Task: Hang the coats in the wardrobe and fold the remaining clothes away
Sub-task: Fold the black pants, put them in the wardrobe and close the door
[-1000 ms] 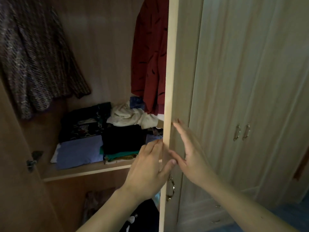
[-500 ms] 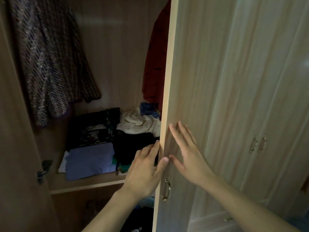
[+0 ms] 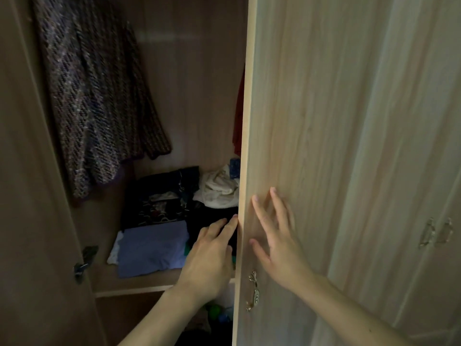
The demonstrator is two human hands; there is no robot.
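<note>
The light wooden wardrobe door [image 3: 294, 121] stands partly over the opening. My right hand [image 3: 277, 236] presses flat on its front, fingers straight, above the brass handle [image 3: 253, 290]. My left hand [image 3: 212, 255] rests against the door's edge with straight fingers, holding nothing. Inside, a dark tweed coat [image 3: 99, 103] hangs at the left. Only a thin strip of a red garment [image 3: 238, 121] shows behind the door. On the shelf [image 3: 139, 285] lie a folded blue garment [image 3: 152, 248], dark folded clothes [image 3: 159, 196] and a crumpled cream garment [image 3: 219, 189].
The other wardrobe door [image 3: 30, 196] stands open at the left with a hinge [image 3: 83, 263] on it. More closed doors with handles [image 3: 436, 232] run along the right. Dark clothes lie below the shelf [image 3: 199, 333].
The door has swung left across the opening, covering most of the red garment. Both hands moved with it. My view has come closer to the wardrobe.
</note>
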